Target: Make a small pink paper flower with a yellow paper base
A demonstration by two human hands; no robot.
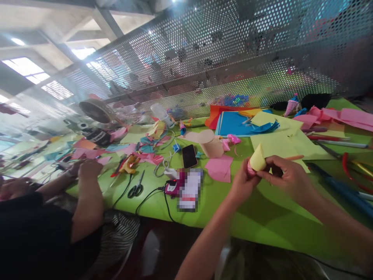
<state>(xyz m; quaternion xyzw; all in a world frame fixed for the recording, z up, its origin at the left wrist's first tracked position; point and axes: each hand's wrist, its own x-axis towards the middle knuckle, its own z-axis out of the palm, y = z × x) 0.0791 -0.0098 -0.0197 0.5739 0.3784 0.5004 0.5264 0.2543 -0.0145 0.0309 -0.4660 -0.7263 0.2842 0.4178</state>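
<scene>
Yellow paper cone (258, 156), held above the green counter (215, 206). Pinched on one side by fingers of the left hand (241, 181), on the other by fingers of the right hand (284, 170); closed narrowly on it from both sides. At its lower left, against left fingers, a pink patch (250, 170); lining or separate piece, cannot tell. Judged step: rolling or fitting the paper into shape. Seems to call next for a light, steady pinch on the overlap, without creasing the curve.

Materials: in the cone, thin matt paper, curved, narrowing to a point. Beyond the hands, yellow sheets (281, 142), flat and overlapping; near them, blue sheets (230, 123), stacked, straight-edged. Left of the hands, a pink sheet (220, 170), flat. Well apart, scissors (135, 189) with looped dark handles. Behind everything, a metal screen (186, 62), punched with round holes.
</scene>
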